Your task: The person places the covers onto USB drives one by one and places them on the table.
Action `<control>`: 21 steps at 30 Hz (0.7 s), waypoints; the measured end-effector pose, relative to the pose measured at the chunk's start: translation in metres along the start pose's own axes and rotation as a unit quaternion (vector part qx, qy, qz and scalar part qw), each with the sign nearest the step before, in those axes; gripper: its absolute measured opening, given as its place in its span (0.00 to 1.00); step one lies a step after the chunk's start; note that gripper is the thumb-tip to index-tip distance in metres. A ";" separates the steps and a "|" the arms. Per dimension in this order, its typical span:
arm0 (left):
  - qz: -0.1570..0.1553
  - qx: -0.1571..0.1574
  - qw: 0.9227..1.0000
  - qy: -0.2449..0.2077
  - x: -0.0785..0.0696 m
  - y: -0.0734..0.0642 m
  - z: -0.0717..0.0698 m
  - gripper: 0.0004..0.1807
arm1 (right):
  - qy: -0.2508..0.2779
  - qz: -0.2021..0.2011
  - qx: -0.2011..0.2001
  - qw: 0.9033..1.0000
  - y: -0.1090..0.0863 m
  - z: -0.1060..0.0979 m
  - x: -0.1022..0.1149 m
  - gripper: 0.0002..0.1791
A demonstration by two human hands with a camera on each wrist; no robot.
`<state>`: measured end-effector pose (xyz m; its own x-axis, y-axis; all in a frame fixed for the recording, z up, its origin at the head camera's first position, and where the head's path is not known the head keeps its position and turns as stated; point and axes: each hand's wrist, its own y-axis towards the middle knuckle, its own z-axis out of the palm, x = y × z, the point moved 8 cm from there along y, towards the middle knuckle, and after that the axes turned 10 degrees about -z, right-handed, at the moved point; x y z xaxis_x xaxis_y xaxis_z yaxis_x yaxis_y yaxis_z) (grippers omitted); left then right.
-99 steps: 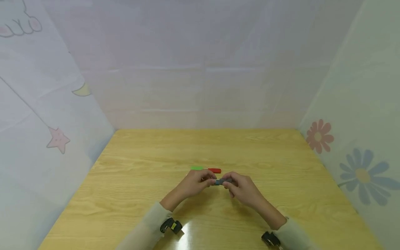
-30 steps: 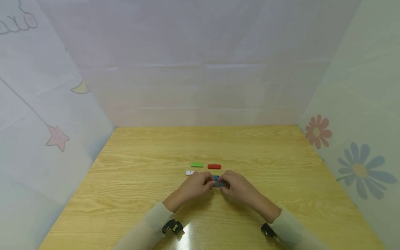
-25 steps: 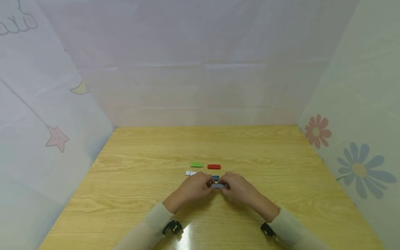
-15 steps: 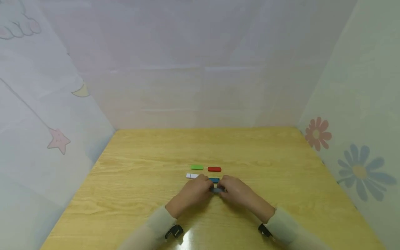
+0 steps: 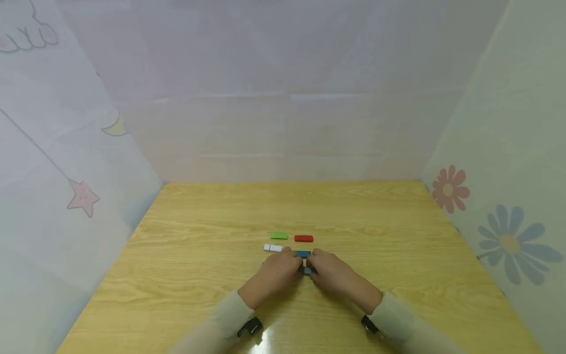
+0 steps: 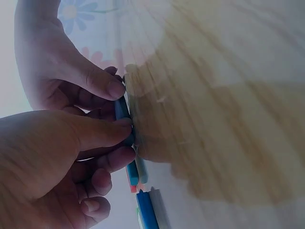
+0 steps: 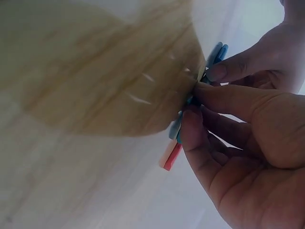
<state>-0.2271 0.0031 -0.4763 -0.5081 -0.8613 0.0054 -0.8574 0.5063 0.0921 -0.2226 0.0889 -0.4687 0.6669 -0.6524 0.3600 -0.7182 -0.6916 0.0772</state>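
Both hands work at one small flat grey stick, which looks like a USB stick (image 5: 307,270), low over the wooden table. My left hand (image 5: 279,271) pinches its left end between thumb and fingers; my right hand (image 5: 330,270) pinches the right end. In the left wrist view the two thumbs (image 6: 112,133) lie close along the stick, and the fingers cover most of it. Just behind lies a blue USB stick (image 5: 303,254), partly hidden by the left fingers. A white USB stick (image 5: 273,248) with a line across it lies beyond the left hand, its right end covered.
Farther back, a green stick (image 5: 279,236) and a red stick (image 5: 303,238) lie side by side on the table (image 5: 212,211). Printed cloth walls (image 5: 283,123) close off the back and both sides. Bare wood surrounds the sticks.
The hands have come down and slightly nearer the person, bringing the grey stick in front of the blue one. The white stick, hidden 3.3 s ago, now shows. Green and red sticks stay put.
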 end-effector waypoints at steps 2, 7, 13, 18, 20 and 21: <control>0.008 -0.008 1.000 0.017 -0.002 0.000 -0.001 0.09 | 0.000 0.005 -0.001 1.000 0.000 0.000 -0.001 0.05; 0.009 -0.016 1.000 -0.002 0.002 -0.001 -0.010 0.05 | 0.012 0.041 -0.005 0.999 -0.006 -0.004 -0.006 0.05; -0.016 -0.037 0.998 -0.037 0.031 -0.001 -0.033 0.12 | 0.009 0.105 -0.028 0.994 -0.019 -0.031 -0.023 0.10; -0.042 -0.061 0.996 -0.050 0.065 -0.002 -0.043 0.19 | -0.015 0.121 -0.058 0.991 -0.031 -0.054 -0.048 0.17; -0.068 -0.050 0.994 -0.064 0.082 -0.003 -0.042 0.23 | -0.013 0.126 -0.072 0.989 -0.036 -0.062 -0.060 0.23; -0.084 -0.039 0.993 -0.072 0.091 -0.004 -0.041 0.26 | -0.013 0.129 -0.077 0.989 -0.039 -0.065 -0.067 0.26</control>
<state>-0.2662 -0.0790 -0.4357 -0.3693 -0.9158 -0.1577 -0.9250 0.3461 0.1567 -0.2519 0.1799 -0.4358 0.4619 -0.8096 0.3623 -0.8850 -0.4477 0.1279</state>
